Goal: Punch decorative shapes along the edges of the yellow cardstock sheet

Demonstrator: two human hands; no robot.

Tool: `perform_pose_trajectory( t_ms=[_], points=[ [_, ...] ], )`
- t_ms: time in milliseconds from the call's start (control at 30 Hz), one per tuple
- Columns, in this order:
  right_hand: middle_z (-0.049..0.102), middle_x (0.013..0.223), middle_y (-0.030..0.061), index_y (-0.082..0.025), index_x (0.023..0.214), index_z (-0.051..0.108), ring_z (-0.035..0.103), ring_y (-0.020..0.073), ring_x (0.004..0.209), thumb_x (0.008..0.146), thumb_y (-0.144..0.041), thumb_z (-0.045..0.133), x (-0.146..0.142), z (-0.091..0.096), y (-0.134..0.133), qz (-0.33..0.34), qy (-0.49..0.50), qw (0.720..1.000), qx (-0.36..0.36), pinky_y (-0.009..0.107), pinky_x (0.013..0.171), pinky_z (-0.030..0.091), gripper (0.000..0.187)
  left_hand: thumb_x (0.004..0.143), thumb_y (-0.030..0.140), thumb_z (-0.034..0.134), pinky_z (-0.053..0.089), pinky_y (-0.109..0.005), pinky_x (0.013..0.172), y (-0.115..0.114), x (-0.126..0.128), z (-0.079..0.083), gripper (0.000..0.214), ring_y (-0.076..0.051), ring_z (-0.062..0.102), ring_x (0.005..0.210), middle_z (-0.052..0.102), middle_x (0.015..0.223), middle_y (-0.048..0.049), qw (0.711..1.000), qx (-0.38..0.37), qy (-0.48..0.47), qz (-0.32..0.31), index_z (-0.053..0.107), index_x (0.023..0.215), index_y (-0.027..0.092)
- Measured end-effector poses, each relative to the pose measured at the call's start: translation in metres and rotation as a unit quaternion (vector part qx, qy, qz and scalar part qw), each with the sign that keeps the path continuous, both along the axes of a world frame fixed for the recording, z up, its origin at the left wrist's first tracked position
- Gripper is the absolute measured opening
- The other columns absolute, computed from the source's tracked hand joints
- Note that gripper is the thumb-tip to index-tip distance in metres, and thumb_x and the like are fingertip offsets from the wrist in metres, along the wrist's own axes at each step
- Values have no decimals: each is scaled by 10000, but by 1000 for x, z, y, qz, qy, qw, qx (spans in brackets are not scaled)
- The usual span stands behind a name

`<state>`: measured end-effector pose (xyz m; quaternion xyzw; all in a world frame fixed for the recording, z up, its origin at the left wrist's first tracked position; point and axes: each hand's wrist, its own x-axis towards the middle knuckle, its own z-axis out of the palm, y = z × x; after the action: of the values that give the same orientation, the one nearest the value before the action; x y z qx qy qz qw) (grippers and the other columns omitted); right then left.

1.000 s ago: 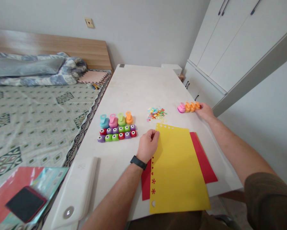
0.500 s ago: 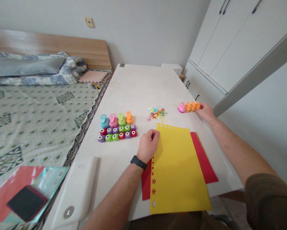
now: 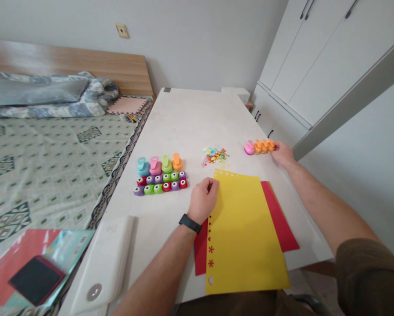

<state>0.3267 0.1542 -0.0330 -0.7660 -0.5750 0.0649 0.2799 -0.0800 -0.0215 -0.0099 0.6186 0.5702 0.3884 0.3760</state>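
At the near edge of the worktop [image 3: 200, 116], a yellow sheet [image 3: 246, 232] (punched along two edges) overlaps red paper [image 3: 279, 217]. The left hand [image 3: 203, 199] pinches the sheet's upper left edge. Beyond lies confetti [image 3: 215, 155]; farther, the right hand [image 3: 283, 154] touches the rightmost orange punch [image 3: 271, 145], grip unclear.

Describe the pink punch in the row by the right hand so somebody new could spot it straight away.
On the white table, look beyond the yellow sheet toward the right edge, where the right hand is at one end of a row of four punches. The pink punch sits at the opposite, left end. Its three row neighbours are all orange.
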Motion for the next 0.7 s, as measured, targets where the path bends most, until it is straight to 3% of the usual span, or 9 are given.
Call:
perform_pose_trajectory(
  t_ms=[267,500,700],
  points=[
    [765,1148,72,-214,1168,707,707,248,1045,720,-131,586,6,-3,2,10,22,1000,0,397,973,531,471,979,433,503,303,-267,575,-1,0,0,328,-139,505,610,587,654,19,1000,1,2,-2,639,810,187],
    [694,1308,133,-185,1274,637,688,266,1104,713,-156,606,9,-4,-6,-41,45,998,32,412,989,529,563,981,438,505,302,-264,571,0,1,-2,331,-137,499,610,577,650,23,1000,2,-5,2,631,800,192],
    [703,1266,137,-167,1272,638,677,258,1084,768,-181,580,-11,22,-12,-34,54,993,102,400,990,520,507,976,442,506,302,-262,578,0,1,-2,331,-135,495,612,577,652,24,1000,5,-12,3,621,792,192]
  ],
)
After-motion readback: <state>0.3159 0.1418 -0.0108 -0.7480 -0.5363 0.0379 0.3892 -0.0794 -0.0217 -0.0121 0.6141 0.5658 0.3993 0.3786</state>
